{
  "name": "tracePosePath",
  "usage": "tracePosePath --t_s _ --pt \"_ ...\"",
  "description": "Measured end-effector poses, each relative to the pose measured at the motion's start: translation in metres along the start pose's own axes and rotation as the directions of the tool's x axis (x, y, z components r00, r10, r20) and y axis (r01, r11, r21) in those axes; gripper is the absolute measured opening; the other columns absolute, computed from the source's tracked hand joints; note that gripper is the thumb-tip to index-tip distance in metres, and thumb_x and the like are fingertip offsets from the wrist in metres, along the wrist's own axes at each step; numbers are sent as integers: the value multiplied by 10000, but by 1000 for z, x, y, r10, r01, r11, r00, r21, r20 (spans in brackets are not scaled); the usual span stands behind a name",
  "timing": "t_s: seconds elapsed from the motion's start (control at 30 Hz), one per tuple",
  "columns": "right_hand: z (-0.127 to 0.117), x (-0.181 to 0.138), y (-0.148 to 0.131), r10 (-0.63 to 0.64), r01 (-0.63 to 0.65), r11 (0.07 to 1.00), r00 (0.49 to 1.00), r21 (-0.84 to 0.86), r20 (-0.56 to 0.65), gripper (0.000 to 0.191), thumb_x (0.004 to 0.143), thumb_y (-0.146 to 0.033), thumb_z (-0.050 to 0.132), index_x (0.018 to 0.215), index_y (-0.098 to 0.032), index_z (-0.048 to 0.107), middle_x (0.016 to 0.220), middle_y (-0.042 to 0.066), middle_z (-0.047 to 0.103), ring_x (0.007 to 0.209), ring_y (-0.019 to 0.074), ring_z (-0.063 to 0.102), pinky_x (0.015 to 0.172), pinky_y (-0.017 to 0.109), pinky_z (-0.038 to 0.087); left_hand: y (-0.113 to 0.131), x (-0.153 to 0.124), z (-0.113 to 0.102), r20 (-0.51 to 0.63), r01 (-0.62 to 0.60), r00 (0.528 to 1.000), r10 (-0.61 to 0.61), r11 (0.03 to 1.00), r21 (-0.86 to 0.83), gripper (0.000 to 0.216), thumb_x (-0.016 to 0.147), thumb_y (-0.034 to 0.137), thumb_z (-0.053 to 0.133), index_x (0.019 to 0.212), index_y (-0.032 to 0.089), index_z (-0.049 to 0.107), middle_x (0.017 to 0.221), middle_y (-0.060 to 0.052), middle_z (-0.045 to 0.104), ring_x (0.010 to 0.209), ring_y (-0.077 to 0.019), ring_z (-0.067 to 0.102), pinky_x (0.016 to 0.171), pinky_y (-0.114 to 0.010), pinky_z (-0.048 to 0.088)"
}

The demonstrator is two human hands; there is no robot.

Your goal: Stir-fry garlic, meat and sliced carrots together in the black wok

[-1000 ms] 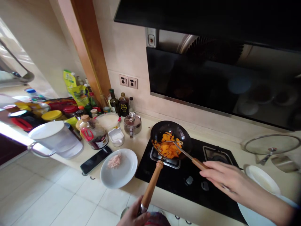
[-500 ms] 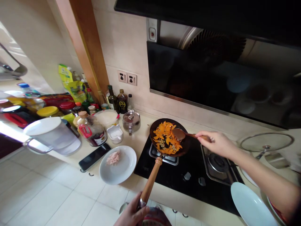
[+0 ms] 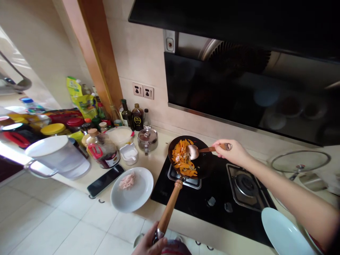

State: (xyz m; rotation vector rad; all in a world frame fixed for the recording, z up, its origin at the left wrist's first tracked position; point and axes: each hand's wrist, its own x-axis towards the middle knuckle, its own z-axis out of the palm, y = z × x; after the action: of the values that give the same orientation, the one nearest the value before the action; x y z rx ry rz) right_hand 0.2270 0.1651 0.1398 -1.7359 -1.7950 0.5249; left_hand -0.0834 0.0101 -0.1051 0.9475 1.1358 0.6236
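Note:
My left hand point(image 3: 151, 241) is wrapped round the end of the wooden handle of a dark frying pan point(image 3: 205, 169), which sits on the left burner. My right hand point(image 3: 230, 150) grips the wooden handle of a spatula point(image 3: 193, 152) with a broad, shiny metal head. That head lies in the pan, against orange carrot slices point(image 3: 183, 157) heaped on the pan's left side. Small pale-brown bits are mixed among the slices. Left of the hob, a white plate point(image 3: 143, 191) holds a small pile of pale pink meat strips point(image 3: 127, 181).
A phone point(image 3: 106, 180) and a glass pot point(image 3: 147, 140) are left of the hob, with bottles and jars behind. At right are the second burner point(image 3: 245, 184), a glass lid point(image 3: 300, 161) and a pale plate point(image 3: 281, 230). The range hood point(image 3: 239, 21) overhangs the hob.
My right hand has moved the spatula left, and its head has turned. The carrot slices, spread across the pan before, are now bunched on its left side. My left hand keeps the pan handle.

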Motion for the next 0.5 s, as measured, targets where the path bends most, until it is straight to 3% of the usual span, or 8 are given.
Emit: tracePosePath --t_s 0.07,0.13,0.23,0.33,0.4,0.5 --pt "-20 6 -11 59 -56 997 997 -54 47 117 720 -226 603 785 -167 681 499 7 635 481 156 641 418 207 503 -1 1 -1 -24 7 1000 -7 1000 6 737 587 650 681 1165 207 568 743 -12 609 781 -209 554 698 -260 463" --pt "-32 15 -17 212 -209 976 975 -56 63 74 690 -198 618 727 -150 662 454 27 622 416 175 621 356 225 488 -3 2 -1 -43 -4 999 4 1000 5 743 574 644 695 1160 204 573 781 -20 628 841 -225 564 748 -263 463" --pt "-23 24 -15 395 -398 910 917 112 54 85 696 -216 610 660 -139 617 407 56 602 345 187 590 287 238 459 -5 3 -1 -54 -19 998 19 1000 0 750 565 633 709 1160 195 577 816 -28 635 881 -230 569 767 -252 459" --pt "10 27 -5 411 -391 872 912 295 -6 141 765 -261 549 696 -144 587 463 64 631 410 176 631 352 236 515 -3 1 2 -47 -11 999 10 1000 -11 763 585 645 688 1183 189 560 761 -16 609 790 -202 566 681 -244 461" --pt "27 27 0 382 -342 879 922 332 -63 151 808 -272 506 756 -149 576 501 50 644 463 159 653 419 230 548 -1 0 3 -27 -7 1000 7 1000 -13 756 611 644 671 1202 190 542 725 -1 587 715 -174 549 635 -238 453" --pt "25 27 -2 338 -283 895 935 345 -110 140 816 -276 526 790 -151 584 484 29 629 456 150 648 417 217 545 3 -2 2 0 -2 1000 2 1000 -5 736 610 629 683 1193 202 546 717 6 582 703 -167 539 627 -232 448"
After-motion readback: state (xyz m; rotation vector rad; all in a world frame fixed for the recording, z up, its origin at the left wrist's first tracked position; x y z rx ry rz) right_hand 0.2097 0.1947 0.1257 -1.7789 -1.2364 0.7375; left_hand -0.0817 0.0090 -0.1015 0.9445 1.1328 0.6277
